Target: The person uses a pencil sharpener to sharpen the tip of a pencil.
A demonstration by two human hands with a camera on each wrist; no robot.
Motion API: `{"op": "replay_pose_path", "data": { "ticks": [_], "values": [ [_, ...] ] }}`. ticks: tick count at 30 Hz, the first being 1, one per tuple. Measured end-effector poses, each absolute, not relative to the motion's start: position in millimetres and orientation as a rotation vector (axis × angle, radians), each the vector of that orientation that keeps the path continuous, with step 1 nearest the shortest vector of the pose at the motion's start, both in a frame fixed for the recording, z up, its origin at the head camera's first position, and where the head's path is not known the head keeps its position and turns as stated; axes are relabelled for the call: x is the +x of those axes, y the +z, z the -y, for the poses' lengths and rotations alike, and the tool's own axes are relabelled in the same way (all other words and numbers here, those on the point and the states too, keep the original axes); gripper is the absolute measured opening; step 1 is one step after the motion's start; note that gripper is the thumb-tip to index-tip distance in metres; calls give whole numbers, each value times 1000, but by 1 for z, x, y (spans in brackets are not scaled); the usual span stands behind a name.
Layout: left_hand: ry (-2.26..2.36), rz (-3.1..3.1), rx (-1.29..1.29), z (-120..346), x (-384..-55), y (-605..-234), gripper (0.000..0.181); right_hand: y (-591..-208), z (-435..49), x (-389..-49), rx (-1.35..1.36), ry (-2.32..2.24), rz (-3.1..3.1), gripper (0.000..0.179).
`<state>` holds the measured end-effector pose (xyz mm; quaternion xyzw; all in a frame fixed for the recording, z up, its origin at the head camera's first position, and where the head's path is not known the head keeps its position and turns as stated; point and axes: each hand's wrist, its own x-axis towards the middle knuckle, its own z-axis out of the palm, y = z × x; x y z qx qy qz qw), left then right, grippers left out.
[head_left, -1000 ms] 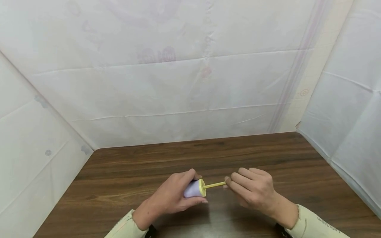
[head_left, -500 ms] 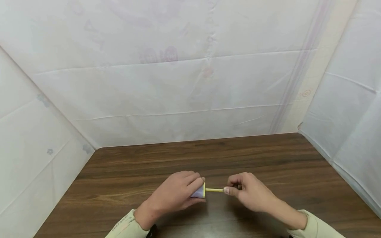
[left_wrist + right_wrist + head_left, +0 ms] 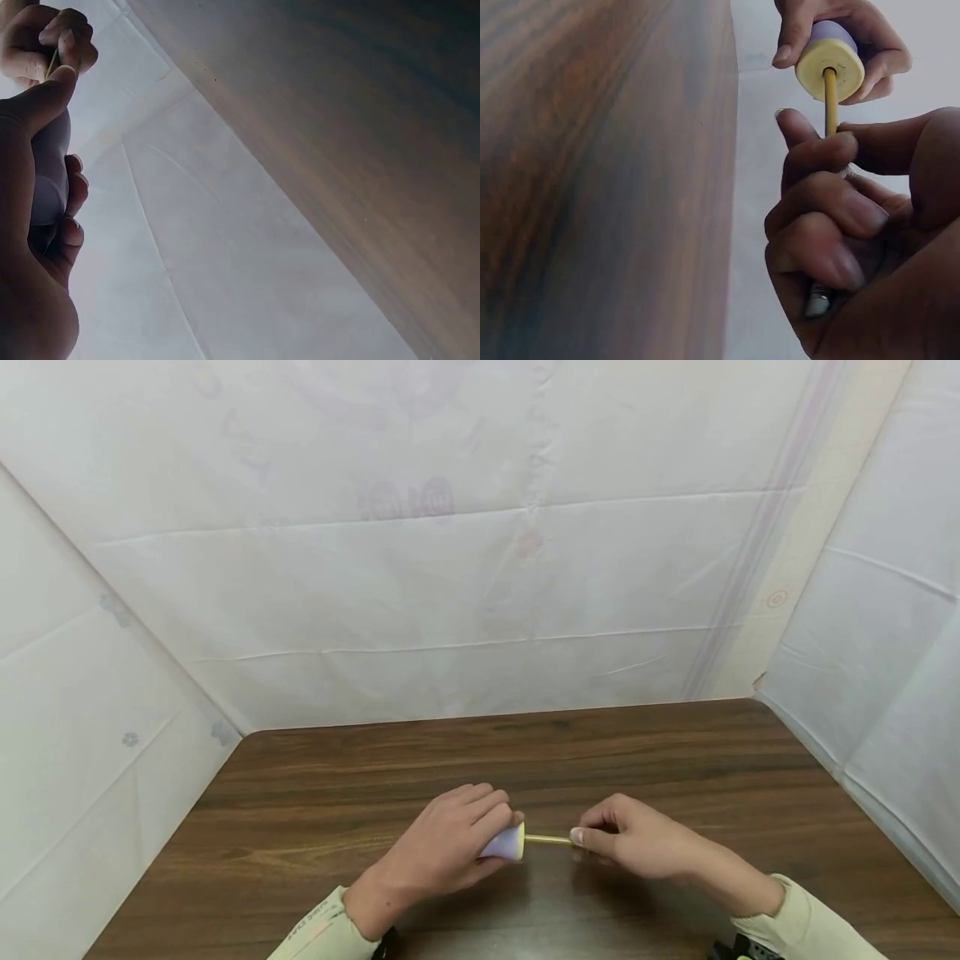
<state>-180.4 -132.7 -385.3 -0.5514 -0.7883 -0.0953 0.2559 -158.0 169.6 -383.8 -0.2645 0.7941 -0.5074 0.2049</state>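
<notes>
My left hand [image 3: 442, 843] grips a lilac pencil sharpener [image 3: 505, 843] above the table, its fingers wrapped over the body. The yellow face of the sharpener [image 3: 817, 79] shows in the right wrist view, with a round hole in it. Into that hole runs a yellow pencil [image 3: 547, 839], lying almost level. My right hand [image 3: 645, 839] pinches the pencil between thumb and forefinger, a short way from the sharpener. A silvery end of the pencil [image 3: 819, 301] peeks out under the curled fingers. The tip inside the sharpener is hidden.
A dark wood-grain table [image 3: 360, 760] lies beneath both hands. White printed sheeting [image 3: 420, 610] hangs behind its far edge and along both sides. Light sleeves [image 3: 802, 918] and dark wrist gear [image 3: 742, 950] come in at the bottom.
My right hand has turned about the pencil, from knuckles up to thumb side showing. The left hand has rolled over the sharpener, covering more of it. The pencil stays in the hole.
</notes>
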Motion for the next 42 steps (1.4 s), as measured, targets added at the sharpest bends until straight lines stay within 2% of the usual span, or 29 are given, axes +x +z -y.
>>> {"op": "replay_pose_path", "data": {
  "ticks": [5, 11, 16, 21, 25, 28, 31, 34, 42],
  "values": [
    [-308, 2181, -1452, 134, -180, -387, 51, -379, -169, -154, -854, -1268, -2499, 30],
    [-388, 2232, -1353, 134, -179, -389, 48, -378, -159, -146, -951, -1171, -2914, 12],
    [-511, 2308, -1284, 133, -176, -390, 50, -384, -151, -143, -1156, -1156, -3235, 21],
    [-788, 2428, -1279, 133, -174, -387, 51, -384, -146, -151, -1693, -1132, -3445, 13],
    [-1007, 2486, -1296, 134, -173, -384, 48, -375, -142, -157, -2255, -1080, -3442, 32],
    [-1077, 2492, -1310, 135, -172, -382, 45, -370, -142, -162, -2642, -998, -3324, 32],
    [-1083, 2486, -1340, 135, -172, -380, 44, -369, -144, -163, -2862, -863, -3250, 34],
    [-1035, 2459, -1379, 135, -173, -380, 44, -371, -145, -161, -2836, -750, -3288, 34],
    [-837, 2351, -1409, 135, -176, -383, 46, -382, -147, -157, -2375, -766, -3349, 35]
  ]
}}
